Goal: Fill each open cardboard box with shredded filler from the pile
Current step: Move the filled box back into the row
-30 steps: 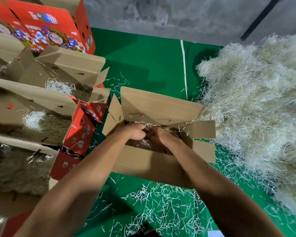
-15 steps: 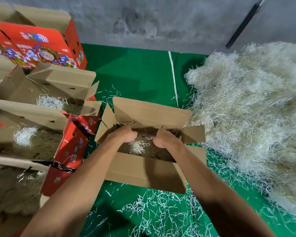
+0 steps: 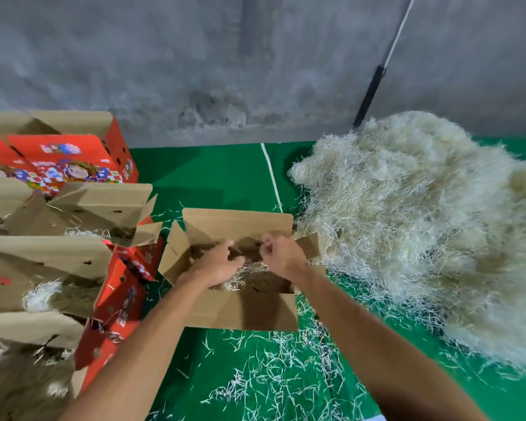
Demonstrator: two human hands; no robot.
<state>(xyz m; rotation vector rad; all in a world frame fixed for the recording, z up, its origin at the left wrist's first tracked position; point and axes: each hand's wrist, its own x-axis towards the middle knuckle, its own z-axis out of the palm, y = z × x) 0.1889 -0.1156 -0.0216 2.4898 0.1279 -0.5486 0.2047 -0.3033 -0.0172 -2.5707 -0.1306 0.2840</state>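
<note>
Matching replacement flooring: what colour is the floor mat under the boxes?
Green floor mat, with a thin white line; head view.

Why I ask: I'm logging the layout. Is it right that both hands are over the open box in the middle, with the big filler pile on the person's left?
Not quite. Both the left hand and right hand are over the open box, but the head view shows the filler pile on the person's right.

Both hands lifted out of the box (image 3: 240, 311): left hand (image 3: 217, 265) opened, right hand (image 3: 281, 256) curled above the filler (image 3: 246, 279).
</note>
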